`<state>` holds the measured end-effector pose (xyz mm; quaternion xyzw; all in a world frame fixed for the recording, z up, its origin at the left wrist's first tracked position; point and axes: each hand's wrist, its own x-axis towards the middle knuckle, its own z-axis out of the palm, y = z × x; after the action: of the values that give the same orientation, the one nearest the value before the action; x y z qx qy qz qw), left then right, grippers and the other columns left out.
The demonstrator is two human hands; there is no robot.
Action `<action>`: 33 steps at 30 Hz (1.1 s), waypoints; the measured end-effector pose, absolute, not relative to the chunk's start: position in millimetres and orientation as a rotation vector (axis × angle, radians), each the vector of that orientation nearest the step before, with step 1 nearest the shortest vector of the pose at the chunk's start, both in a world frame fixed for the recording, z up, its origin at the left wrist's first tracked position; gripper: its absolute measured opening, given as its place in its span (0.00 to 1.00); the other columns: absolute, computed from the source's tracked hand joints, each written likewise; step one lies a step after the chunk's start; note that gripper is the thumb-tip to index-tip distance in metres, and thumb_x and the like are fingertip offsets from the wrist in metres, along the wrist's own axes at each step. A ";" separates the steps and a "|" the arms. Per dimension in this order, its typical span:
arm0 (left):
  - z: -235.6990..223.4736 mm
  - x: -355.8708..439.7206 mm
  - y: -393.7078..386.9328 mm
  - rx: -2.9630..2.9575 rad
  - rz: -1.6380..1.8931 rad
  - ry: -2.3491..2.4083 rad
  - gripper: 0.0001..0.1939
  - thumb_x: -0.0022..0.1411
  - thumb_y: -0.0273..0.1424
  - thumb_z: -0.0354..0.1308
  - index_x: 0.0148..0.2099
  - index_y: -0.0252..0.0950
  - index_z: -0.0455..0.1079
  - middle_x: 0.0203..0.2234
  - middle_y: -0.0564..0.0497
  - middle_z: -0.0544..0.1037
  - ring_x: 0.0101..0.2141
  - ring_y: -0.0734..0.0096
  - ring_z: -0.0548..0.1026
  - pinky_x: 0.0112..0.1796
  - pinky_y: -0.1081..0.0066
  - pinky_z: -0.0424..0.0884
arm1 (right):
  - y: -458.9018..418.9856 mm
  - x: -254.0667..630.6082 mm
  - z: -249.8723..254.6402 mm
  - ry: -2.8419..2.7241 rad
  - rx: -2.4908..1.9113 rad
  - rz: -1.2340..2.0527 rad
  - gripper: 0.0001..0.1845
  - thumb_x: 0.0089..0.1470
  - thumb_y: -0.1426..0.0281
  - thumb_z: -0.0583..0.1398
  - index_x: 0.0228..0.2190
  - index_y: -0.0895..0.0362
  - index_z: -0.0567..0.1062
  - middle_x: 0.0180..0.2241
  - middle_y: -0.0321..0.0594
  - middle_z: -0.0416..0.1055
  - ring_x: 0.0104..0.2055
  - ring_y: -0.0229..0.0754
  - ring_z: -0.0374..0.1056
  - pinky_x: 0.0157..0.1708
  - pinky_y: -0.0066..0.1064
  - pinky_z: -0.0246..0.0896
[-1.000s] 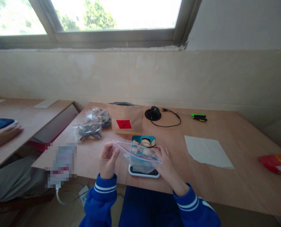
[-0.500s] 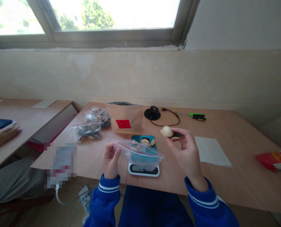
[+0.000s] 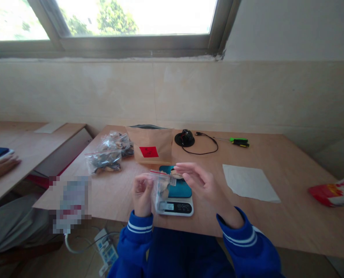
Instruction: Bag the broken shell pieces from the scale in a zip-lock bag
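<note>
My left hand [image 3: 142, 194] pinches the top corner of a clear zip bag [image 3: 161, 190], which hangs upright over a digital kitchen scale [image 3: 174, 207] with a teal top. Several pale pieces lie inside the bag. My right hand [image 3: 199, 181] reaches in from the right, its fingertips at the bag's mouth. A pale rounded piece [image 3: 176, 175] sits at those fingertips, partly hidden by them.
On the wooden table [image 3: 276, 227] are two clear bags of dark pieces [image 3: 104, 162], a brown paper bag [image 3: 150, 144], a black cabled device [image 3: 184, 138], a screwdriver [image 3: 240, 142], white paper [image 3: 248, 182] and a red packet [image 3: 332, 192]. Another person's hand [image 3: 0, 170] rests at left.
My right hand has moved left, bringing the pale piece from above the table to the bag's mouth. The bag has narrowed and stands more upright, uncovering the scale's display.
</note>
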<state>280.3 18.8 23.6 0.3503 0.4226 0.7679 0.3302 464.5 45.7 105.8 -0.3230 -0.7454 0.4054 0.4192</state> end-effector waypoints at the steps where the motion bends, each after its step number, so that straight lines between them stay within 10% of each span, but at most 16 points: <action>1: 22.2 282.3 20.6 0.896 1.989 1.058 0.16 0.51 0.42 0.68 0.32 0.37 0.69 0.27 0.54 0.77 0.32 0.72 0.76 0.36 0.71 0.74 | 49.3 464.5 94.3 -1.833 -0.857 1.038 0.14 0.63 0.64 0.55 0.49 0.53 0.71 0.49 0.42 0.74 0.51 0.41 0.71 0.52 0.36 0.69; 13: 27.4 287.9 18.2 0.622 2.058 0.834 0.20 0.49 0.45 0.69 0.32 0.40 0.63 0.23 0.61 0.75 0.22 0.78 0.74 0.28 0.76 0.74 | 48.3 466.9 37.5 -1.680 -1.021 1.190 0.21 0.58 0.57 0.59 0.50 0.53 0.70 0.53 0.45 0.70 0.55 0.46 0.67 0.54 0.42 0.63; 23: 29.4 266.1 12.3 0.864 2.053 1.113 0.14 0.51 0.36 0.69 0.33 0.37 0.68 0.24 0.58 0.72 0.26 0.80 0.72 0.30 0.81 0.71 | 50.0 468.9 74.4 -1.424 -0.935 1.008 0.07 0.54 0.64 0.64 0.31 0.54 0.74 0.31 0.36 0.75 0.34 0.37 0.73 0.36 0.28 0.70; 33: 51.4 272.3 9.8 2.031 1.882 1.495 0.28 0.58 0.25 0.63 0.59 0.45 0.62 0.50 0.46 0.69 0.45 0.66 0.73 0.42 0.64 0.75 | 46.9 486.1 85.2 -1.687 -1.002 0.428 0.02 0.59 0.70 0.60 0.34 0.52 0.74 0.32 0.35 0.76 0.35 0.38 0.73 0.36 0.29 0.69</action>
<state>272.3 9.8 51.4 0.6454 0.4751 0.5981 -0.0028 486.1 46.9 85.2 -0.4209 -0.7088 0.1798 0.5367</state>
